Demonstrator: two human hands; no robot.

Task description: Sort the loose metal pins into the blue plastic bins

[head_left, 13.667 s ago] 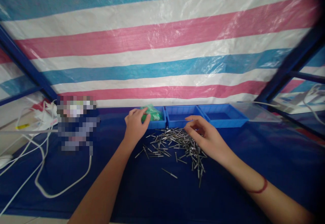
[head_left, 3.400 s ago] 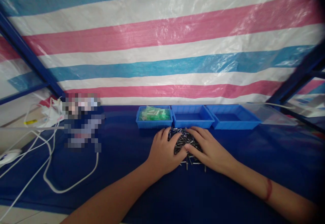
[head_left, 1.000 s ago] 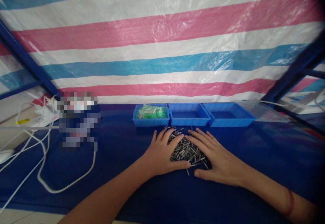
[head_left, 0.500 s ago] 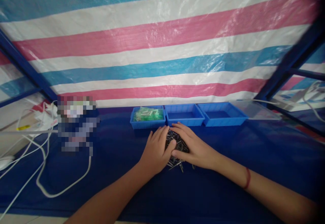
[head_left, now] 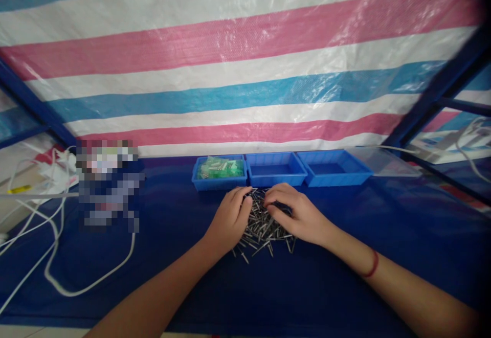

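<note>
A heap of thin metal pins that look like blind rivets [head_left: 264,225] lies on the blue tabletop between my hands, with a few strays at its near edge. My left hand [head_left: 232,215] cups the heap's left side, fingers curved over it and thumb held apart. On the right, my right hand [head_left: 299,212] rests against the heap with fingers bent and a gap between thumb and forefinger. No rivet shows clearly gripped in either hand. The undersides of the fingers are partly hidden.
Behind the heap stand three blue bins in a row: a left bin [head_left: 219,183] with green packets [head_left: 220,166], a middle bin [head_left: 278,179] and a right bin [head_left: 339,178]. White cables [head_left: 61,289] lie at left. A striped sheet [head_left: 230,92] hangs behind.
My hands have moved apart, the left hand leftward and the right hand slightly rightward. The heap has spread wider and more rivets show. The view has shifted slightly.
</note>
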